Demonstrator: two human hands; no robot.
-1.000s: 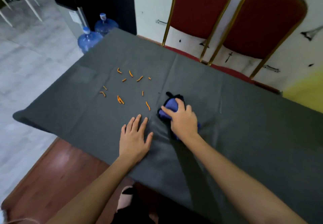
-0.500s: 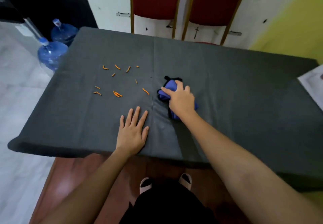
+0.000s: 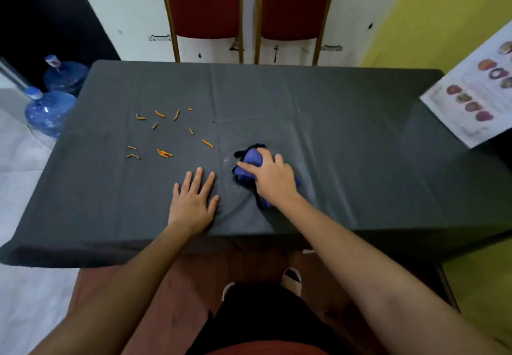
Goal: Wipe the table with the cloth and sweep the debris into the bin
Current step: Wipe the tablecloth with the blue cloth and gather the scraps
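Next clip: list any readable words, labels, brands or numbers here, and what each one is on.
No text is legible.
Printed sheet: round pictures, any print too blurred to read.
Far water jug: cap sticker too small to read.

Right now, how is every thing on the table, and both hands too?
left hand: rests flat on the tablecloth.
right hand: grips the cloth.
cloth: bunched up, pressed on the tablecloth.
orange bits: scattered, not swept yet.
water bottles: capped, on the floor.
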